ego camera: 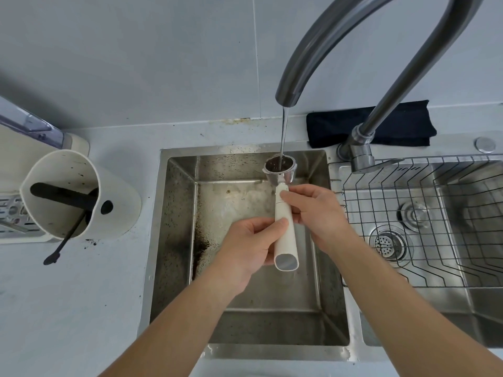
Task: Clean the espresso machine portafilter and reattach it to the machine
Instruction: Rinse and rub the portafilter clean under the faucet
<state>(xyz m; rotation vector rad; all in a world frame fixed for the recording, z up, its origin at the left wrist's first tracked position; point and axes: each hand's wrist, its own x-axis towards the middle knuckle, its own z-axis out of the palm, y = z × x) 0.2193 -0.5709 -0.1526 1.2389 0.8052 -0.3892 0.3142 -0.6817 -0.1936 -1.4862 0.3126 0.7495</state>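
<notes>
While water runs from the faucet (288,96) in a thin stream into its basket, the portafilter (283,213) is held over the far right part of the left sink (245,308), metal head away from the person and cream handle pointing back toward them. The left hand (253,246) is wrapped around the near part of the handle, thumb on top, and the right hand (315,210) pinches the handle farther up, close to the neck, so both are closed on it.

By the look of it, the portafilter is rigid and front-heavy: the steel head likely carries most of the weight, more so as the basket fills, so the far end probably wants to dip. The smooth handle will likely turn slippery once wet, which makes the two-handed hold along its length a sensible one. The best place to grip seems to be the handle itself, near the neck for control of tilt; the rim looks hard-edged and still dark with coffee residue inside.

Dark grounds speckle the sink's left wall and floor. On the table to the left stands a cream knock box (76,197), and a dark cloth (370,126) lies folded behind the faucet base.
</notes>
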